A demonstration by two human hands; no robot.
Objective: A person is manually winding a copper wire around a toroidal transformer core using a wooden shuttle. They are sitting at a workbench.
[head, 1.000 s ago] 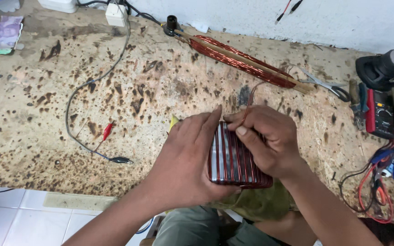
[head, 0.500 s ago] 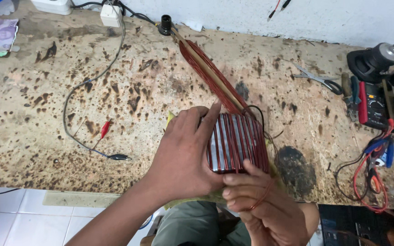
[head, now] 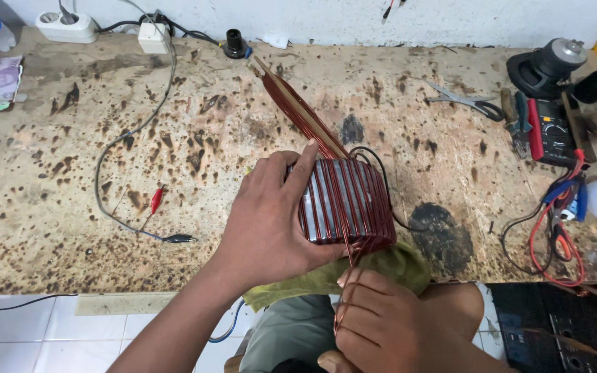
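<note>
Left hand (head: 271, 221) clamps metal core (head: 343, 200) at near edge of spotted workbench (head: 105, 173), over green cloth (head: 381, 266) on lap. Right hand (head: 381, 324) below, fingers pinched on copper wire strands (head: 349, 266) running off core. Many copper turns already laid across core, gaps showing between; winding looks partway, wire end not tied off. Long copper coil (head: 298, 110) lies behind core. Multimeter (head: 554, 131) well apart at right.

You are looking down at a worn wooden workbench (head: 105, 152) with a pale top mottled by dark burn marks and stains. Behind it runs a plain white wall (head: 312, 17). Below the bench's front edge lies a floor of white square tiles (head: 29, 331). The light is even and soft.
</note>
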